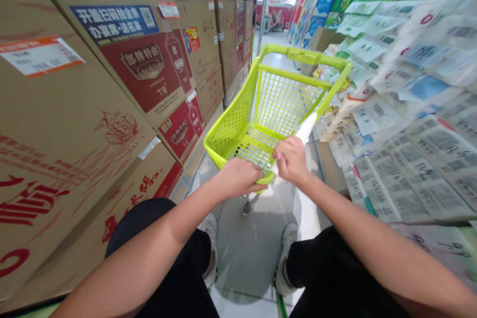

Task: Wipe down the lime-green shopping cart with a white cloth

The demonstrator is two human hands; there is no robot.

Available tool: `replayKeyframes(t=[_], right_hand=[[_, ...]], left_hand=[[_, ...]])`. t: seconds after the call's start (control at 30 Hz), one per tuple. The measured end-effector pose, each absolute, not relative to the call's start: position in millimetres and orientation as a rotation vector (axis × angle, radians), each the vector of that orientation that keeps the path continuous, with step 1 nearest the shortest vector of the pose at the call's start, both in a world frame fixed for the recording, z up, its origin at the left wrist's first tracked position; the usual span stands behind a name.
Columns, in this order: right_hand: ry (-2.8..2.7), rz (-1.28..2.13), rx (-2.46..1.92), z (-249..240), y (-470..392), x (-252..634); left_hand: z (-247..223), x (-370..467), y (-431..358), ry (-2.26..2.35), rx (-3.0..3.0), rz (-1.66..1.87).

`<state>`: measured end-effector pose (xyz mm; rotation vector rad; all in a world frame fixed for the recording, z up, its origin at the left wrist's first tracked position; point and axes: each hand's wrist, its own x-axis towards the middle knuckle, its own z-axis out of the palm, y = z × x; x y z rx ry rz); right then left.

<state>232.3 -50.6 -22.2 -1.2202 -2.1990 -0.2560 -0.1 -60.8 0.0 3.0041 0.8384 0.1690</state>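
Note:
A lime-green shopping cart [276, 129] with mesh sides stands in the aisle, and no goods show in its basket. My left hand [244, 177] is closed round the rim at the cart's near end. Just to the right, my right hand [291, 159] is closed on a white cloth [306, 129], which lies along the cart's right rim. The cloth's lower end reaches the near corner, beside my left hand's fingertips.
Stacked cardboard boxes [145, 69] with price tags line the left side. Packs of white paper goods [417, 159] are piled along the right. Tiled floor [246, 253] lies between my shoes, and the aisle runs ahead to colourful displays.

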Motion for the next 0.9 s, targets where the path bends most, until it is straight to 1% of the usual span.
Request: replayKeyframes(t=[0.1, 0.17, 0.23, 0.33, 0.4, 0.53, 0.63, 0.73, 0.8, 0.9], right_hand=[[-2.396, -0.305, -1.048, -35.7, -74.1, 207.0], [-2.5, -0.343, -0.968, -34.7, -65.6, 219.3], [-2.473, -0.362, -1.025, -26.5, -42.6, 250.6], [-2.309, -0.387, -1.228, -11.4, -7.6, 299.6], [-2.203, -0.397, -1.269, -7.0, 1.7, 312.5], [-2.13, -0.323, -1.15, -18.2, -21.3, 274.8], [-2.218, -0.257, -1.002, -32.1, -49.6, 228.3], [-2.39, -0.272, -0.871, -35.7, -54.0, 216.4], [-2.437, -0.299, -0.877, -30.4, -39.1, 237.4], [-2.339, -0.315, -1.052, -16.8, -4.7, 295.0]], left_hand=[[0.4, -5.0, -61.7, 0.89, 3.001, 0.124], [0.6, -8.6, -63.3, 0.888, 3.007, 0.135], [0.5, -10.4, -65.9, 0.832, 3.029, 0.179], [0.4, -8.9, -70.8, 0.754, 3.061, 0.228], [-0.2, -6.9, -72.6, 0.737, 3.067, 0.251], [-5.0, -7.8, -66.4, 0.791, 3.068, 0.333], [-9.1, -12.8, -55.0, 0.86, 3.077, 0.355], [-9.3, -17.0, -46.8, 0.879, 3.083, 0.363], [-7.0, -17.3, -46.5, 0.867, 3.093, 0.368], [-2.6, -13.4, -53.5, 0.812, 3.106, 0.335]])
